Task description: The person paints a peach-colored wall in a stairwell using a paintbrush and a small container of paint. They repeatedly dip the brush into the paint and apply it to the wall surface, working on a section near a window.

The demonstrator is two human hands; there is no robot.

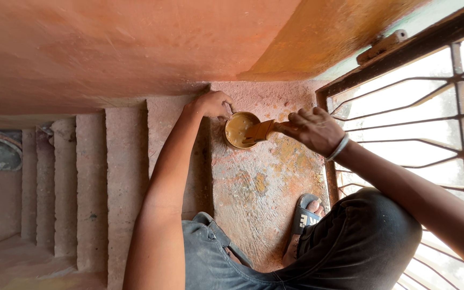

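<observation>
A small round tin [236, 130] of yellow-brown paint stands on a rough stone landing [253, 188]. My left hand [211, 103] grips the tin's rim on its left side. My right hand [311, 129] holds a flat paintbrush [260, 131], its bristles dipped over the right edge of the tin. A pale band circles my right wrist. I am crouched, with my knees in dark trousers at the bottom of the view.
Stone steps [89, 177] descend to the left. An orange wall [135, 48] rises behind the tin. A metal window grille [430, 118] in a dark frame stands at the right. Yellow paint splashes mark the landing. My sandalled foot [303, 220] rests near the grille.
</observation>
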